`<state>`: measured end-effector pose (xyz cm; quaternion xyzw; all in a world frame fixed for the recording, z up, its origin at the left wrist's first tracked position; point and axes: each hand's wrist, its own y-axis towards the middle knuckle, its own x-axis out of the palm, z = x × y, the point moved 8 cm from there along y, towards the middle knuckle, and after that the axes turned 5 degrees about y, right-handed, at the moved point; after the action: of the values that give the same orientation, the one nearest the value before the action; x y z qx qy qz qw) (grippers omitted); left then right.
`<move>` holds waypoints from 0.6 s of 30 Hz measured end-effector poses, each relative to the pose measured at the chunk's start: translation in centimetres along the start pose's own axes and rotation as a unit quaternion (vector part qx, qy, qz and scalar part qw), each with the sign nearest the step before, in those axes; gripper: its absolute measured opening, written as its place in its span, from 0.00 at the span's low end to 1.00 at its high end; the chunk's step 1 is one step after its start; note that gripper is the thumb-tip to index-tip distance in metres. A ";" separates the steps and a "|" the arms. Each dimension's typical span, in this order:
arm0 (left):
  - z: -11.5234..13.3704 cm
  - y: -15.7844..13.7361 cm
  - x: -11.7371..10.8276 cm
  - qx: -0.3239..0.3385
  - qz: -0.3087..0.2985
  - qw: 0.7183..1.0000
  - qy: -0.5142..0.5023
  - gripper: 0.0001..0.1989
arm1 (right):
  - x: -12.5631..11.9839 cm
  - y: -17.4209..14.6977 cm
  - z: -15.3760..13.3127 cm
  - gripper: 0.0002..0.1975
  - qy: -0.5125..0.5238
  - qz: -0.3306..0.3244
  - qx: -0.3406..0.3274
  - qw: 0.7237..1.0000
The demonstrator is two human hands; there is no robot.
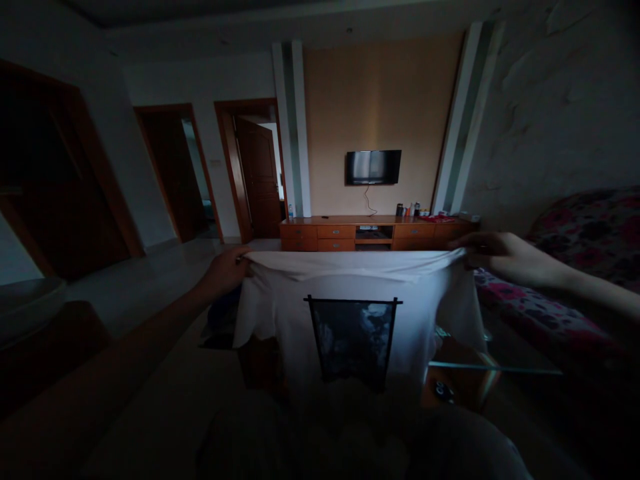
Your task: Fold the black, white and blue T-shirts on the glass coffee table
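both hands up at chest height, arms stretched forward. left hand (227, 269) pinched shut on the left end of a white t-shirt (350, 293); right hand (493, 255) pinched shut on the right end. fingers curl over the top fold on each side, so each grip is closed on cloth, not loose.

shirt position: hanging in the air between the two hands, well in front of the body, top edge pulled nearly straight and level. holding it by the two ends lets the weight draw the fabric down flat, so the dark printed panel (353, 340) faces the camera and the body of the shirt hangs free. lower hem fades into shadow; cannot tell whether it touches anything below.

behind and below the shirt, on the right: glass tabletop (495, 365), edge catching light, something small and dark beneath it, too dim to name. floral sofa (575, 267) along the right wall, just beside the right forearm.

far wall: wall-mounted television (373, 167) above a long wooden cabinet (370, 235), several small bottles standing on its top.

counts: hands 2, shirt 1, printed panel 1, television 1, cabinet 1, sofa 1, open doorways at left 2. room very dark, fine detail poor.
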<state>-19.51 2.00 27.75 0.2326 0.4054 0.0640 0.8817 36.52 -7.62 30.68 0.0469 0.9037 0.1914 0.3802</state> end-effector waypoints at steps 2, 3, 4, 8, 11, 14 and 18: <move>-0.3 -0.5 0.4 -0.055 0.023 0.994 -0.091 0.16 | -0.4 0.1 0.3 0.10 -0.046 0.011 -0.010 0.999; -0.4 -0.8 0.7 -0.080 0.034 0.986 -0.142 0.17 | -0.5 0.1 0.5 0.09 -0.064 0.020 -0.012 0.998; -0.4 -1.1 1.1 -0.104 0.042 0.975 -0.193 0.17 | -0.4 0.2 0.7 0.09 -0.067 0.030 -0.010 0.997; -0.7 -1.4 2.4 -0.163 0.069 0.942 -0.287 0.15 | 1.7 -0.3 1.3 0.10 0.113 0.021 0.058 0.992; -1.0 -0.8 1.9 -0.136 0.093 0.971 -0.176 0.14 | 4.4 -1.0 1.4 0.13 0.255 -0.017 0.148 0.955; -0.8 -0.3 0.8 -0.081 0.114 0.990 -0.003 0.18 | 4.6 -0.9 1.2 0.15 0.255 0.005 0.150 0.955; 0.8 -0.2 -0.8 -0.013 0.144 0.982 0.122 0.20 | 1.7 0.3 0.2 0.12 0.125 0.082 0.016 0.989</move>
<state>-19.44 1.24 28.66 0.2676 0.4713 0.2235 0.8101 35.43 -6.90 29.49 0.1029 0.9400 0.2118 0.2468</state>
